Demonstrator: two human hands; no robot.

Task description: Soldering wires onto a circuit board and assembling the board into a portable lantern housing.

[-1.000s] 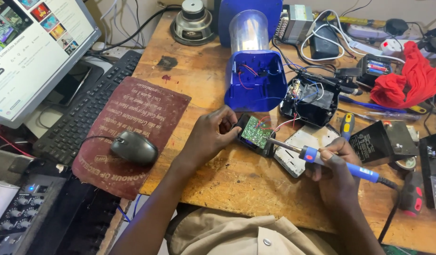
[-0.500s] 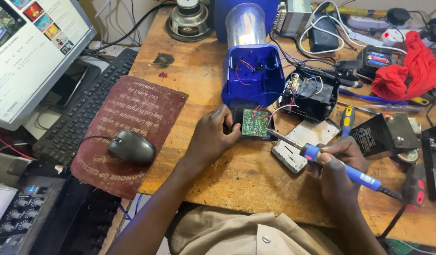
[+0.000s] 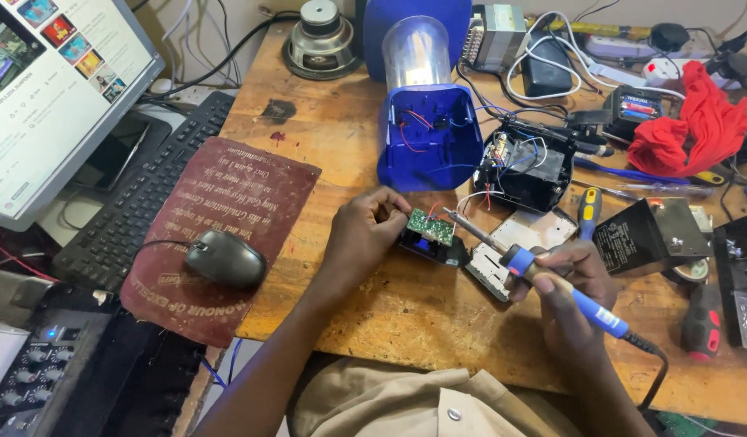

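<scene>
Fixing a little green board

My left hand (image 3: 361, 239) pinches the green board (image 3: 432, 227) in the middle of the wooden table (image 3: 406, 316). My right hand (image 3: 569, 293) squeezes the blue soldering iron (image 3: 551, 281). A slip of its hot tip could burn my fingers.

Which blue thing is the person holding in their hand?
The blue-handled soldering iron, held in the right hand, its tip at the green circuit board. The blue open casing and blue screwdriver lie untouched.
</scene>
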